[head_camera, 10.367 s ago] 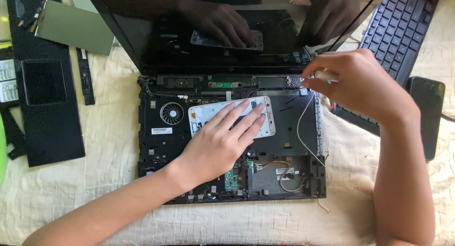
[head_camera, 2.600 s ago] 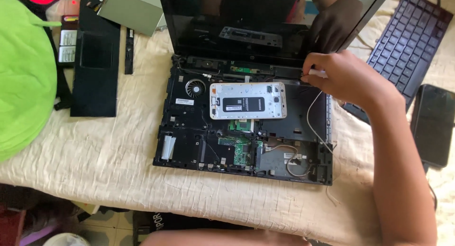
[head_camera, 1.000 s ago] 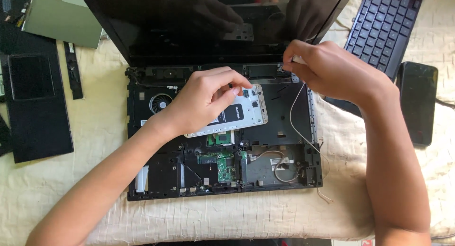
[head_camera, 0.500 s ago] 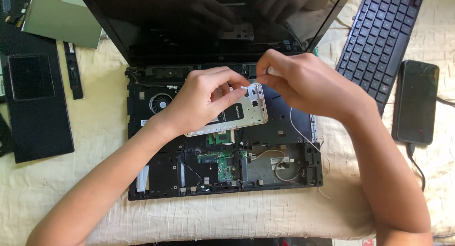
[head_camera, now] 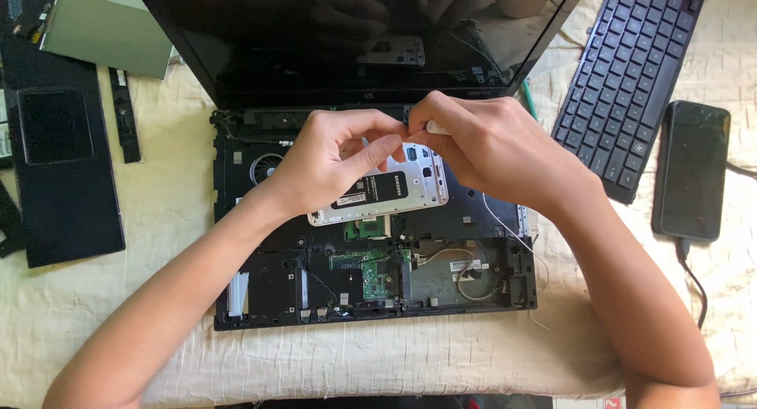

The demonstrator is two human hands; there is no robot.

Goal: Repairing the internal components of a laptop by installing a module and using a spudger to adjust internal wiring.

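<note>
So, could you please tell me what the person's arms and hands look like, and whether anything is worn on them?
Both forearms are bare as far as the picture shows: no sleeves in view. The left hand and right hand wear no gloves, and no rings, watch or bands are visible. The fingernails look short and unpainted.

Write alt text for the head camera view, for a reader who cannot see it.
Two bare hands, left hand and right hand, meet over an opened white phone lying on a dismantled laptop base with its circuit board exposed. A detached keyboard and a black phone lie on the cream cloth beside it.
</note>
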